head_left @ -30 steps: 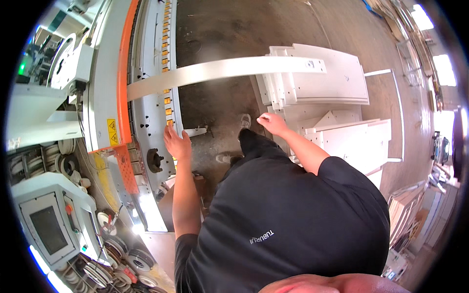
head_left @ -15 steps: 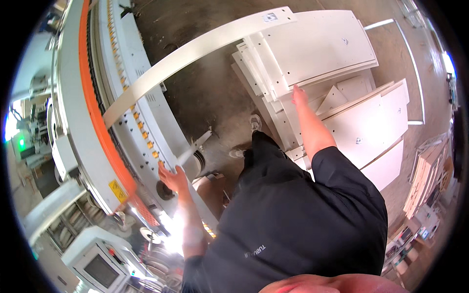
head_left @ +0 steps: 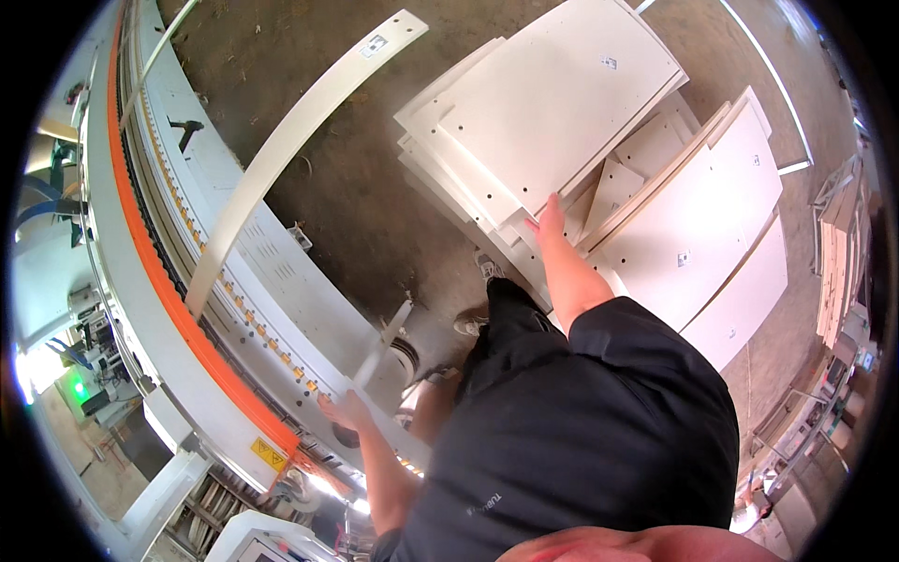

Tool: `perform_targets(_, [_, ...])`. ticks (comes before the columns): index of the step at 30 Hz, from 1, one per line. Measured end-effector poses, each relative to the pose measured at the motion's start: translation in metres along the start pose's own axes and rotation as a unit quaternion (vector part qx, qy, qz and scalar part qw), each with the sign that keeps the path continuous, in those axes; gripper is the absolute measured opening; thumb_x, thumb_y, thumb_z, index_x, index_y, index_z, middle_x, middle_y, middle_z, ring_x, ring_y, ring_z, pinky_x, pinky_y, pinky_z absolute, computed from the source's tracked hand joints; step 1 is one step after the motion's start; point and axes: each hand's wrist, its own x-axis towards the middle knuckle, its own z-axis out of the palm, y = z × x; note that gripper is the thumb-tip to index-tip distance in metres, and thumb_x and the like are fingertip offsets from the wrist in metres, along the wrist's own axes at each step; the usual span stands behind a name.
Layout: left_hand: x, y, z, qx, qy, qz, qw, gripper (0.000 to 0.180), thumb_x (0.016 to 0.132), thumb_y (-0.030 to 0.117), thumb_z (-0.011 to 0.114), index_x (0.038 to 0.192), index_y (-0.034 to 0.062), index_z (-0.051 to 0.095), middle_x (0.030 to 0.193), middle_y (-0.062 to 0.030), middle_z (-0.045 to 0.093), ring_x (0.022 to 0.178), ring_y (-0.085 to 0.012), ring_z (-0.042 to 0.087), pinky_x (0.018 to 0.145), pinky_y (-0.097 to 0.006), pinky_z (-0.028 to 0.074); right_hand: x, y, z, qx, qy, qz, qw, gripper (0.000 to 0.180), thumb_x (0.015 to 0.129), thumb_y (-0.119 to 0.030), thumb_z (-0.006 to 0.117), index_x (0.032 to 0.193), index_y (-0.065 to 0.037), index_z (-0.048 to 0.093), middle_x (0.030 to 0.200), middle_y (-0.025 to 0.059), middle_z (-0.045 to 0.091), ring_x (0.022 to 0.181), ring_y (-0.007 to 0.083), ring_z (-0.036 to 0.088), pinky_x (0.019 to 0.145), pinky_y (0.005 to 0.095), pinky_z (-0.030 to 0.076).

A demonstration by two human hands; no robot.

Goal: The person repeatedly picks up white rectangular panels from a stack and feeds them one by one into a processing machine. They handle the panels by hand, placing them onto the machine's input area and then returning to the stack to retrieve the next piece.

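At the near end of the machine (head_left: 290,281), the left hand (head_left: 348,412) is loosely open. Right of the machine, the right hand (head_left: 551,225) is at the near edge of the top panel (head_left: 552,94); its grip I cannot tell. The panel looks stiff, fairly heavy, best held by opposite edges. Farther along the machine, the strip (head_left: 300,126) looks light, likely flexible.

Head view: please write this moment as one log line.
left hand: at machine bed | right hand: near panel stack | white strip: jutting past machine bed

Left hand (head_left: 348,411): out leftward | right hand (head_left: 551,228): farther forward
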Motion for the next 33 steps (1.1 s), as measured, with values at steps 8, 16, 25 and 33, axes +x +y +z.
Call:
perform_targets(8, [-0.022,0.121,0.034,-0.211,-0.139,0.169,0.953,0.058,0.092,0.018,0.070,0.144,0.0004,0.052,0.143,-0.0160,0.056,0.133,-0.0304,0.053,0.109,-0.044,0.044,-0.033,0.020,-0.047,-0.046,-0.183,0.067,0.980,0.063,0.107,-0.060,0.047,0.139,-0.006,0.054,0.129,0.0130,0.070,0.109,0.0304,0.073,0.091,0.0458,0.060])
perform_targets(16, [-0.081,0.330,0.062,-0.480,-0.595,-0.102,0.637,0.046,0.110,0.034,0.056,0.140,-0.0002,0.055,0.132,-0.0108,0.066,0.117,-0.0252,0.065,0.100,-0.039,0.052,-0.176,0.020,-0.060,-0.126,-0.392,0.182,0.893,0.063,0.110,-0.057,0.042,0.144,-0.005,0.055,0.138,0.0161,0.066,0.123,0.0307,0.067,0.104,0.0481,0.053])
perform_targets(25, [-0.092,0.282,0.057,-0.588,-0.378,-0.249,0.671,0.040,0.110,0.036,0.058,0.125,-0.0005,0.064,0.120,-0.0107,0.069,0.108,-0.0249,0.067,0.091,-0.042,0.057,-0.148,0.031,-0.076,-0.150,-0.275,0.189,0.931,0.064,0.099,-0.061,0.063,0.138,-0.011,0.059,0.132,0.0094,0.068,0.119,0.0265,0.065,0.099,0.0469,0.053])
perform_targets(33, [-0.103,0.139,-0.030,-0.579,-0.230,-0.302,0.721,0.039,0.106,0.038,0.062,0.117,0.0004,0.069,0.106,-0.0077,0.071,0.094,-0.0212,0.068,0.081,-0.038,0.057,-0.139,-0.011,-0.089,-0.111,-0.158,0.154,0.969,0.057,0.098,-0.056,0.061,0.137,-0.015,0.060,0.133,0.0040,0.066,0.121,0.0237,0.062,0.096,0.0458,0.051])
